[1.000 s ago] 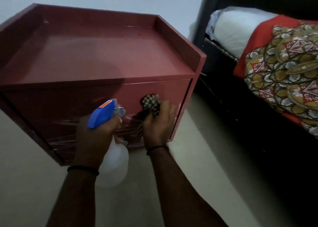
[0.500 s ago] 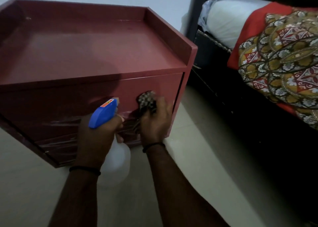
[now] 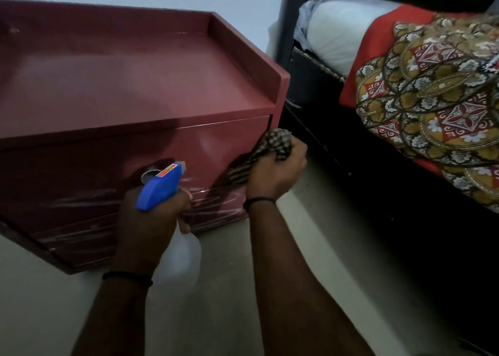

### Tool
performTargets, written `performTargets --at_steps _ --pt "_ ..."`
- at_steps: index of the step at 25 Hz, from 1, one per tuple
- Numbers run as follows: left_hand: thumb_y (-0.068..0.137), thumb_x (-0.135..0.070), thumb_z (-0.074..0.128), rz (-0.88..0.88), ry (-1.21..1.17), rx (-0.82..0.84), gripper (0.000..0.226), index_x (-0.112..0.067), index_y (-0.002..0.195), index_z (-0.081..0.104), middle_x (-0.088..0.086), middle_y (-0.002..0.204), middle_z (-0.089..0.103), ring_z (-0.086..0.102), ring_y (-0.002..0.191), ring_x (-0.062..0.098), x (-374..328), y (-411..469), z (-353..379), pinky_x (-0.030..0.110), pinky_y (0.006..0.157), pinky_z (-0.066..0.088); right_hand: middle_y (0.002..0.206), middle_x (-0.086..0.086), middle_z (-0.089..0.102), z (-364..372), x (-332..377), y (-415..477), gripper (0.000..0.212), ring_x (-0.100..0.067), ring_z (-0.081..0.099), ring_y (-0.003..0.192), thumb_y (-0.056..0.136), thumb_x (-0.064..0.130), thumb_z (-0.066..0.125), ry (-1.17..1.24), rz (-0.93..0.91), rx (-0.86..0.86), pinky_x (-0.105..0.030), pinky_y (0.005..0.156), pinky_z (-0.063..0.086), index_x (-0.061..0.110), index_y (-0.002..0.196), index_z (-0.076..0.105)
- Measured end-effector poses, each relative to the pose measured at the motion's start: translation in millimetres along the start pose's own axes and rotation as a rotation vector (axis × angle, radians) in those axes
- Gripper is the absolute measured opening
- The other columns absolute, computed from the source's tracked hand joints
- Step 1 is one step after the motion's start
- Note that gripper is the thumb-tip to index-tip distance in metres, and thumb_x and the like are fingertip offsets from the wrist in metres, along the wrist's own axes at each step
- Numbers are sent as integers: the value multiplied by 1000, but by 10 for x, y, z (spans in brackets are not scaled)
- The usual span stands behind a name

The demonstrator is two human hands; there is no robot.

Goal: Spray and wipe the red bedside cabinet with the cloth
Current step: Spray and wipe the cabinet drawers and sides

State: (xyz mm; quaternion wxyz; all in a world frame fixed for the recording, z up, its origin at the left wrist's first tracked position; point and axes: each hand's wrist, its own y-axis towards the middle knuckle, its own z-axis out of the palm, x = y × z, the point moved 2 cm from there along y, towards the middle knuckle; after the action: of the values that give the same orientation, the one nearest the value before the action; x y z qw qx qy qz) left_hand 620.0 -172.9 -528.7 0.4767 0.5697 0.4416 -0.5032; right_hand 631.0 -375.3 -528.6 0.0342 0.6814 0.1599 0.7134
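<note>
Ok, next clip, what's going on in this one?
A person is cleaning a red cabinet beside a bed. The right hand grips a bunched checked cloth at the right edge of the cabinet's front. The left hand holds a spray bottle, its blue head pointing at the front close to the round knob. The top has nothing on it.

Only the person's two arms show, from the lower edge of the view up to the hands. The left forearm (image 3: 108, 320) and the right forearm (image 3: 297, 288) are bare. Just below the left hand (image 3: 151, 220) a thin black left band (image 3: 127, 276) circles the wrist, narrow and cord-like; its make is too small to tell. Below the right hand (image 3: 272, 172) sits a like right band (image 3: 259, 200), black, slim and snug against the wrist.
</note>
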Motion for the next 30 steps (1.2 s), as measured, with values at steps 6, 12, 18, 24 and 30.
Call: performTargets --at_steps 6,12,18,24,30 --pt "61 -37 67 41 34 -12 50 8 82 63 38 70 55 54 49 47 25 -63 88 56 55 52 111 -3 53 18 -83 -604 36 -24 54 105 74 5 53 -61 -13 224 -38 94 47 21 107 54" --pt "63 -35 67 35 58 25 43 5 79 63 38 70 55 54 46 44 19 -92 99 58 52 50 105 -6 56 8 59 100 36 -26 56 99 75 -2 55 -4 2 -98 -32 85 45 14 107 62" --pt "60 -32 68 -27 23 -12 37 -7 88 69 39 77 56 59 54 32 0 -1 22 66 57 51 102 -7 58 -96 -373 -482 18 -14 52 88 83 5 54 -106 187 173 -36 84 48 15 98 57" --pt "62 -33 66 -3 39 5 45 4 88 64 37 70 57 56 45 33 62 -32 12 64 53 50 108 -6 53 29 -82 -222 27 -11 46 92 80 -2 53 -51 20 35 -20 77 37 12 104 57" --pt "64 -29 65 5 77 8 45 9 85 62 38 69 54 55 45 43 98 -38 72 62 52 50 100 -8 61 -125 -623 -396 8 -18 55 79 87 17 53 -220 285 207 -33 73 49 20 93 48"
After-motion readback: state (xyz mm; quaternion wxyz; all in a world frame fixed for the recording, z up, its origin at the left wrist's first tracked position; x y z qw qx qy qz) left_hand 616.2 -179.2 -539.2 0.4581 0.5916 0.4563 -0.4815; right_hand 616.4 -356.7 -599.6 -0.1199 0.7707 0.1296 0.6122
